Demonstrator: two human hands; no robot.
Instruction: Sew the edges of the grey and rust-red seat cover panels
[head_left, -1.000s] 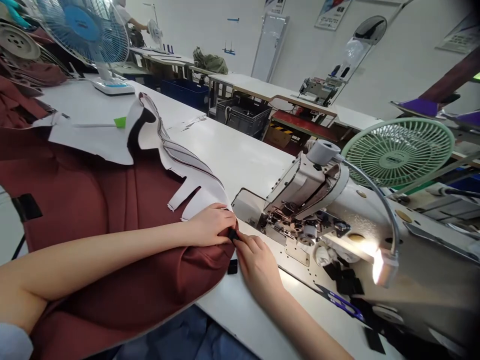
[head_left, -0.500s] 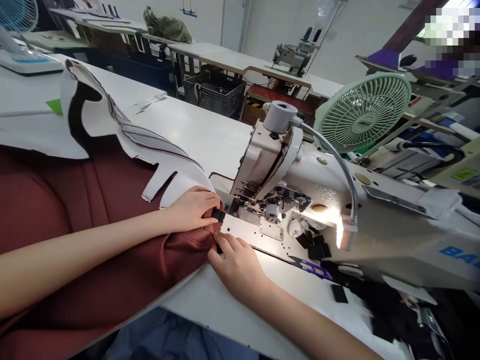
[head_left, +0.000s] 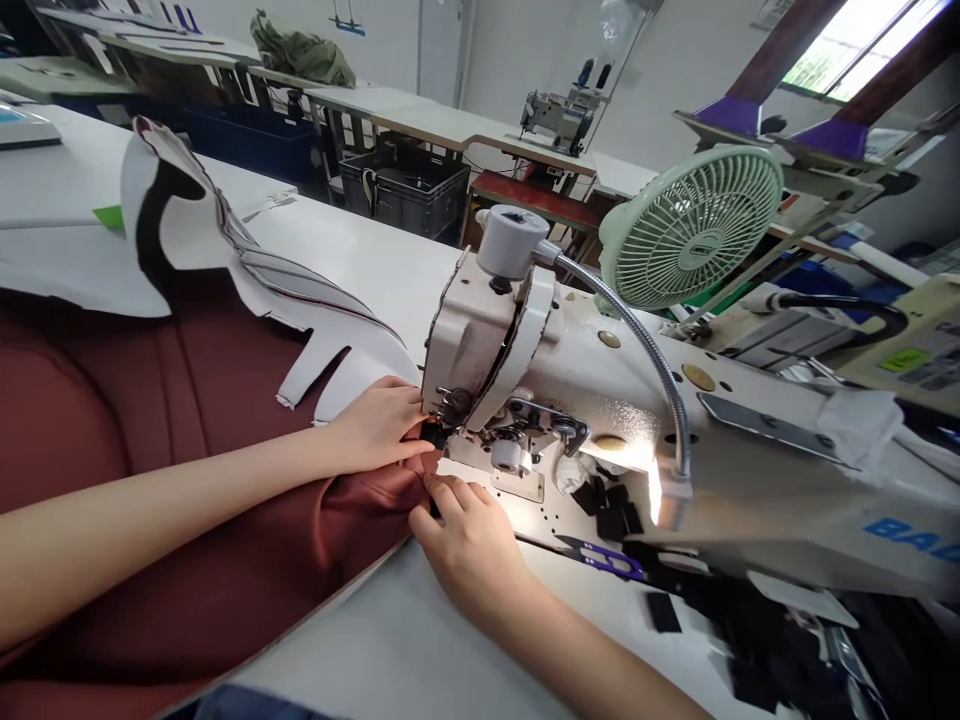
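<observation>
Dark red fabric (head_left: 240,370) fills the left and lower left of the frame, lying in folds, its narrowed end at the centre beside the head of a sewing machine (head_left: 469,335). White backing pieces (head_left: 367,380) lie along its upper edge; one curls upright at upper left, near a small green tag (head_left: 110,217).

Left hand (head_left: 379,425): palm down on the fabric at frame centre, fingers together, thumb a little apart. A black tab (head_left: 433,434) shows by its fingertips, close under the machine head. Cannot tell whether this grip pinches or only presses.

Right hand (head_left: 466,535): just below and right of the left, grip closed, thumb and fingertips pinching the fabric's near edge. Forearm runs to the lower right over the white tabletop (head_left: 420,625).

Right of centre: lit lamp (head_left: 670,497) on a bent metal neck; below it, black squares (head_left: 611,512) in a loose heap and purple-handled snips (head_left: 611,560). Another square (head_left: 663,612) lies apart, lower right. Pale green fan (head_left: 697,235) at upper right, behind the machine.
</observation>
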